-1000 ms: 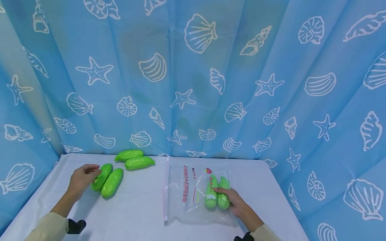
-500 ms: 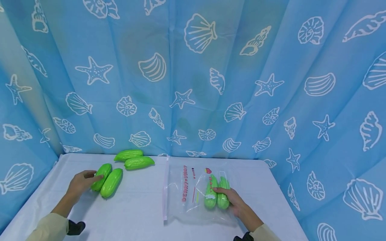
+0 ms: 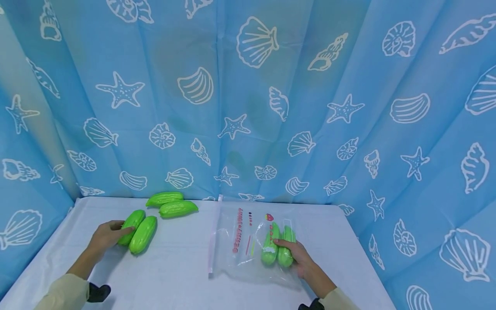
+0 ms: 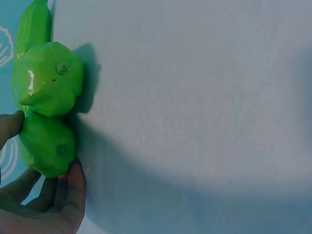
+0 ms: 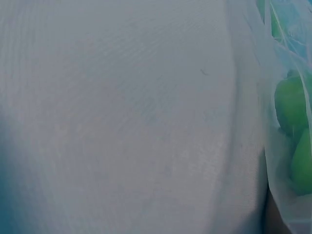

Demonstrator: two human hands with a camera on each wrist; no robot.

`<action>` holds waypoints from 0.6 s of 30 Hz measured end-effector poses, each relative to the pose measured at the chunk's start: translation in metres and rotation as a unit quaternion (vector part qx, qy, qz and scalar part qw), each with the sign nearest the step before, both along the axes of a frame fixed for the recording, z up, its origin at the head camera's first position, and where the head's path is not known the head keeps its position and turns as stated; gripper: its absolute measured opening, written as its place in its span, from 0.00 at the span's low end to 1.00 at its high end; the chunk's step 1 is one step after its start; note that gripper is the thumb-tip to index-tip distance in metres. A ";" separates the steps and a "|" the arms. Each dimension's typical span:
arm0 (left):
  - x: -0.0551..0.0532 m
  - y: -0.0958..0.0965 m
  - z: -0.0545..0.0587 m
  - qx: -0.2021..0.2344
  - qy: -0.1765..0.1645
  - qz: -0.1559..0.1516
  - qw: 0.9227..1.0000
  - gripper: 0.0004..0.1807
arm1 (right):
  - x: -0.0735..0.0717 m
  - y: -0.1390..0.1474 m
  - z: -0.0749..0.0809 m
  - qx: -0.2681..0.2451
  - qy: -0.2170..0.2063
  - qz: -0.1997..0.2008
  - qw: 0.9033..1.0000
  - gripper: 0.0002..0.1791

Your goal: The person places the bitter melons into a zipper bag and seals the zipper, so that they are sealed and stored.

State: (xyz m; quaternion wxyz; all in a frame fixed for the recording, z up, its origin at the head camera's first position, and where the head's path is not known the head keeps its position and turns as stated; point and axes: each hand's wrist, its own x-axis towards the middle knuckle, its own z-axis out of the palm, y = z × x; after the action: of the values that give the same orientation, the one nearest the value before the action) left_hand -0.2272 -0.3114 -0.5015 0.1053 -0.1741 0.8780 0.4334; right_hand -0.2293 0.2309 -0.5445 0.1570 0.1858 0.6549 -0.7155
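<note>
My left hand [image 3: 106, 237] pinches a shiny green toy cucumber [image 3: 131, 227], thumb on one side and fingers on the other. In the left wrist view that cucumber [image 4: 48, 145] touches its neighbour [image 4: 51, 80], and part of the hand [image 4: 46, 204] shows below. The neighbouring cucumber [image 3: 143, 234] lies on the table to its right. My right hand [image 3: 296, 257] grips a clear printed plastic bag [image 3: 236, 269] from its right side, around the cucumbers inside. Two of them [image 3: 270, 245] show through the film. The right wrist view catches only the bag's edge [image 5: 273, 161] and green shapes [image 5: 291, 105].
Two more green cucumbers [image 3: 164, 199] lie side by side at the table's back edge. A white cloth covers the table [image 3: 174, 262]. Behind and at both sides hangs a blue curtain [image 3: 232, 107] with white shell prints.
My left hand has come down onto the left cucumber and taken hold of it. The bag in my right hand has turned slightly, its left edge now slanting.
</note>
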 end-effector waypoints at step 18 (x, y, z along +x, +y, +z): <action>0.003 0.003 0.004 0.001 -0.011 0.003 1.000 0.50 | -0.003 0.003 0.011 0.136 0.058 -0.008 0.989 0.53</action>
State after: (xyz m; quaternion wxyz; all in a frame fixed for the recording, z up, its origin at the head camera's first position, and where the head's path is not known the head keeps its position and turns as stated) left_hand -0.2240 -0.3083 -0.4977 0.1135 -0.1812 0.8759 0.4326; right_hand -0.2327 0.2342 -0.5339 0.0867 0.1689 0.7524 -0.6307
